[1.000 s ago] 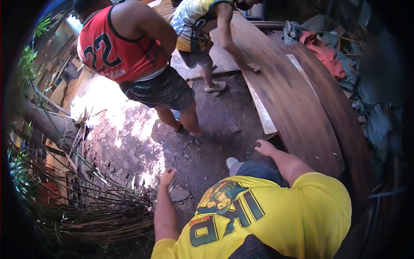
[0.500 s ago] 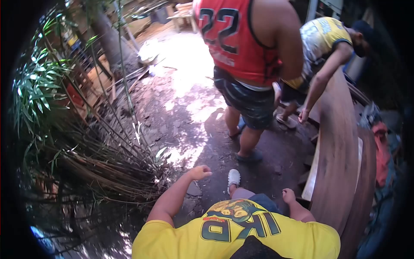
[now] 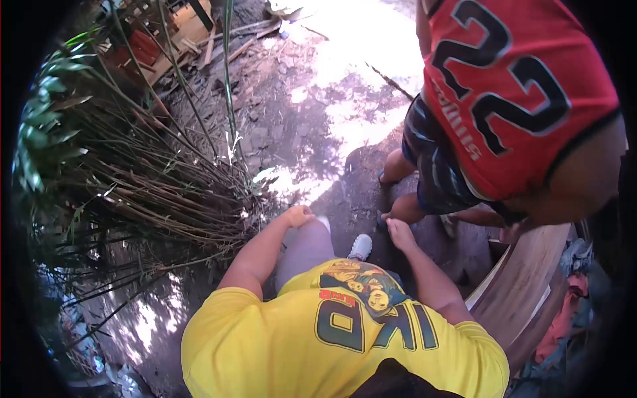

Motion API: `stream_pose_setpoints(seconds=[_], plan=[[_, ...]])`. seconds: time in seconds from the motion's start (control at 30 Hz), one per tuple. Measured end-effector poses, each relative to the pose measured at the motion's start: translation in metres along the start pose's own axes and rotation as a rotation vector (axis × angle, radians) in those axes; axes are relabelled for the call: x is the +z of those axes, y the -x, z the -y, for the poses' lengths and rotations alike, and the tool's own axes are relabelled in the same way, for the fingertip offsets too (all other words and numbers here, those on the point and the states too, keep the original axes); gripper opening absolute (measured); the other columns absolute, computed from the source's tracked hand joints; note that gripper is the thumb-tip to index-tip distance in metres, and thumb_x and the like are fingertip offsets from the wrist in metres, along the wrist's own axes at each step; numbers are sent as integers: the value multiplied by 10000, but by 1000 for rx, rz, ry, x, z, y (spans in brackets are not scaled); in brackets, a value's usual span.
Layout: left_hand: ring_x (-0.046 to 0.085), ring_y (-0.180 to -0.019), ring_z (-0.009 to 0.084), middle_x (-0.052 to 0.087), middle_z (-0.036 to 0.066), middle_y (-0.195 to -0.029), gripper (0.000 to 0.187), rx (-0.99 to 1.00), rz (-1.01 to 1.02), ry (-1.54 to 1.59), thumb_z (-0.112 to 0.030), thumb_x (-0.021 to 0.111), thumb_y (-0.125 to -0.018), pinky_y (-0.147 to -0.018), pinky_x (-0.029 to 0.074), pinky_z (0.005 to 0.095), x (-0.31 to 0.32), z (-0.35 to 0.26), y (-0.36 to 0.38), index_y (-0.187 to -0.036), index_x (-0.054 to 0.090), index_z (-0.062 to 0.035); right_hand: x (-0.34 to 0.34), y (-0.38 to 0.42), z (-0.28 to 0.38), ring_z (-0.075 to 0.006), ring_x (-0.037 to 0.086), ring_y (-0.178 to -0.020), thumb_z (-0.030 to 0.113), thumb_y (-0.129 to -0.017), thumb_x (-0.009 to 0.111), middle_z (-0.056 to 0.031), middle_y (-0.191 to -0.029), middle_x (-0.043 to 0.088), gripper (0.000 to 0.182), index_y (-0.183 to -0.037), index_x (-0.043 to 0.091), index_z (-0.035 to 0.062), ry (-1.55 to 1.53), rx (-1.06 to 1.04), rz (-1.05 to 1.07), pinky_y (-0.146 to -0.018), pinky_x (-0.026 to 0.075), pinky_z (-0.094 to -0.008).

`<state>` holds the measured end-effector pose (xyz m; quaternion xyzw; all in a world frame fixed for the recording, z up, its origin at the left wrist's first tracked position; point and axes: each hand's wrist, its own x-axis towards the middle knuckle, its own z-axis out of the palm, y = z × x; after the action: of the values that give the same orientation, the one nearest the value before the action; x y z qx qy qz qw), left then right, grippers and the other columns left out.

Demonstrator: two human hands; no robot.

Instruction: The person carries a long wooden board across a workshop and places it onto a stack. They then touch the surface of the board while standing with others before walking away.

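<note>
My left hand (image 3: 298, 215) is above my left thigh, with its fingers curled in and nothing seen in them. On the other side, my right hand (image 3: 400, 234) hangs in front of my body, loosely closed, also with nothing visible in it. In the picture it lies close to the lower leg of a person in a red jersey (image 3: 504, 99) marked 22. My yellow shirt (image 3: 345, 345) fills the bottom of the view, and a white shoe (image 3: 360, 247) of mine shows on the dirt ground.
Long wooden boards (image 3: 511, 292) lie at the right, partly behind the person in red. Bamboo-like stems (image 3: 172, 186) lean across the left side. A thin stick (image 3: 390, 81) shows against the sunlit ground (image 3: 332, 119). Red cloth (image 3: 561, 318) lies beyond the boards.
My view has turned down and to the left. The person in red now appears larger and farther right. The second person, who was bending over the boards, is mostly out of sight. My right hand has swung forward.
</note>
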<state>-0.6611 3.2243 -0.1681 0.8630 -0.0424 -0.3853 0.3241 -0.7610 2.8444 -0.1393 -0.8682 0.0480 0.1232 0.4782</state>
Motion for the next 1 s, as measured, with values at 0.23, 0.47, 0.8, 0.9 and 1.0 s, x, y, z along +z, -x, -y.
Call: stream_pose_setpoints(seconds=[0.23,0.47,0.8,0.9,1.0], plan=[[611,-920,261,651,139,-967,380,47,155,-106,-390,627,-794,-830,468,358,-48,-7,-99,-1007,647,-75,34,-113,82,-234,546,-619,381,-906,510,-162,-654,551,452,-704,529,-23,-80,109,136,-596,414,-379],[594,-991,300,626,168,-1053,421,197,239,-241,-323,677,-721,-863,460,375,-120,-46,-182,-1036,633,-48,65,-230,124,-129,488,-613,322,-851,628,-64,-644,534,333,-730,555,20,-52,211,39,-584,421,-311],[610,-950,315,643,175,-980,439,326,204,-352,-391,639,-790,-838,473,380,-212,-92,-264,-1052,615,-39,102,-327,101,-212,571,-694,335,-829,629,-91,-661,531,310,-740,560,46,-750,7,-81,-640,454,-332],[578,-1022,307,618,190,-1039,409,274,282,-435,-391,625,-807,-900,436,387,-243,-128,-272,-1046,611,-59,53,-345,142,-181,577,-744,333,-840,621,-88,-763,590,295,-855,592,39,-251,213,-18,-679,456,-311],[582,-1014,306,624,183,-1028,387,222,301,-444,-373,615,-808,-894,441,384,-276,-147,-283,-1014,620,-46,30,-379,162,-159,573,-742,345,-838,619,-74,-785,606,325,-955,616,42,-171,351,48,-696,462,-296]])
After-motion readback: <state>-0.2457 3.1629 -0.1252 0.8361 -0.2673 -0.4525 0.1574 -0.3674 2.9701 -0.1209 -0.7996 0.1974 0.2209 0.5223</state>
